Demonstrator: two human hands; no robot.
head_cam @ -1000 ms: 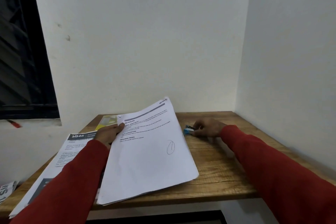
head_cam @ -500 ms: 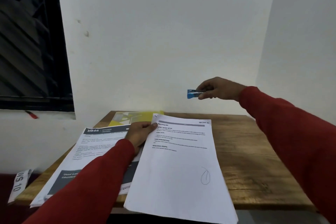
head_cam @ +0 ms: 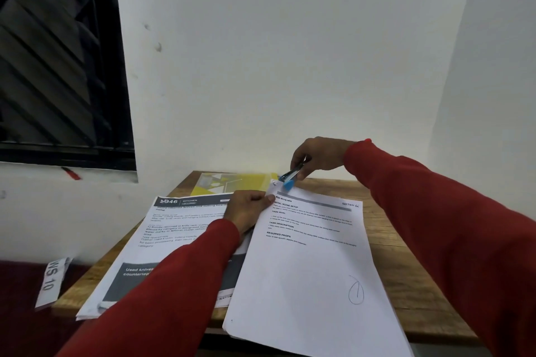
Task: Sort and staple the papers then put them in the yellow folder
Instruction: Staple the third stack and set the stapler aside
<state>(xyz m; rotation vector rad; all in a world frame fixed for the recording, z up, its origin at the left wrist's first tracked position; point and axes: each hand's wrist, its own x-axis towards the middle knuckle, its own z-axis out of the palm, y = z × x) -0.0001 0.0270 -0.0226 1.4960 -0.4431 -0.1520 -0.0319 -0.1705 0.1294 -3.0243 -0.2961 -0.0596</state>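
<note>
At worktop point(head_cam: 406, 284) far edge, our right hand point(head_cam: 320, 157) grips stapler point(head_cam: 288, 178) over paper set point(head_cam: 307, 264) top-left corner; left hand point(head_cam: 249, 210) pinches same corner. Stapling step underway. Next: seat corner fully, squeeze. Yellow folder point(head_cam: 232, 182) lies behind.

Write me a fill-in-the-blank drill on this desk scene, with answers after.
1. The right hand holds a blue ___ at the paper stack's top corner.
2. The left hand pins that stack with its ___.
3. The folder at the table's far edge is ___.

Answers: stapler; thumb; yellow
</note>
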